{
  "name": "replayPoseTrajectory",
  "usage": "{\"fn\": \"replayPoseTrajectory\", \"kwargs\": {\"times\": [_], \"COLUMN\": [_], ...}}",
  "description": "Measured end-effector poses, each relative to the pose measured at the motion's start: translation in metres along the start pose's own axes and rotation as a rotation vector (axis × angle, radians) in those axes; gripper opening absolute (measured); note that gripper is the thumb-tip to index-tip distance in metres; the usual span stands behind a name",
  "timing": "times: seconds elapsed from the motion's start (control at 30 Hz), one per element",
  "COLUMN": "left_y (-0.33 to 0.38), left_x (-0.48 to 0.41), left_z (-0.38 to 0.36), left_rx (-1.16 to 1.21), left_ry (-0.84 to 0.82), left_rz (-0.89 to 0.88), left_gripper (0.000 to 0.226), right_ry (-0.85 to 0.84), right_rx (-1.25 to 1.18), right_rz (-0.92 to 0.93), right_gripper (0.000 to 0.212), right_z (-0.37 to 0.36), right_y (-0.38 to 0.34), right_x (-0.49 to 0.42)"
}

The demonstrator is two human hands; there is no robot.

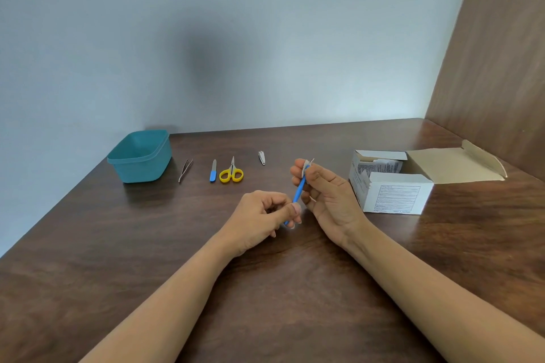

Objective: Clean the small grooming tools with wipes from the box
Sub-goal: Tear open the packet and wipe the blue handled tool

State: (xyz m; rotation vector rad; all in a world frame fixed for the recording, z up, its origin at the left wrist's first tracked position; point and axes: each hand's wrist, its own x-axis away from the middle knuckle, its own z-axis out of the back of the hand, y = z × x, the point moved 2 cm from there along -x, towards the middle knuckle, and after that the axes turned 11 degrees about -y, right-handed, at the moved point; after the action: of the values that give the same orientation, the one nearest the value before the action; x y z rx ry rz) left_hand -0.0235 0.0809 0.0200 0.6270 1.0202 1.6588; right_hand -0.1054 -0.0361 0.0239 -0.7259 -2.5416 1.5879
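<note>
Tip of blue tool hidden — right hand pinches wipe round it.

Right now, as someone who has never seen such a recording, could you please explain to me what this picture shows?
There is no machine here: a person works with two bare hands, and the single picture comes from a camera worn on their head, looking forward and down. The left hand grips the lower end of a blue-handled tool, and the fingers of the right hand pinch a small wipe round its upper end. On the brown table lie, from left to right, a teal tub, tweezers, a blue nail file, yellow scissors and a nail clipper. To the right stands an open white box with printed packets inside.
</note>
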Motion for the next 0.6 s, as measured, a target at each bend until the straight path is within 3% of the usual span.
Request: {"fn": "replayPoseTrajectory", "kwargs": {"times": [0.3, 0.43, 0.6], "left_y": [-0.0013, -0.0029, -0.0026], "left_x": [-0.0003, -0.0007, -0.0007], "left_z": [-0.0005, -0.0009, -0.0006], "left_rx": [0.01, 0.008, 0.014], "left_ry": [-0.004, 0.004, -0.003], "left_rz": [0.004, 0.003, 0.002], "left_gripper": [0.024, 0.023, 0.024], "right_ry": [0.059, 0.069, 0.032], "right_rx": [-0.061, -0.09, -0.047], "right_rz": [-0.038, -0.025, -0.045], "right_gripper": [0.017, 0.029, 0.028], "right_z": [0.004, 0.0054, 0.0049], "right_y": [0.0032, 0.0062, 0.0069], "right_x": [-0.0027, -0.0045, -0.0047]}}
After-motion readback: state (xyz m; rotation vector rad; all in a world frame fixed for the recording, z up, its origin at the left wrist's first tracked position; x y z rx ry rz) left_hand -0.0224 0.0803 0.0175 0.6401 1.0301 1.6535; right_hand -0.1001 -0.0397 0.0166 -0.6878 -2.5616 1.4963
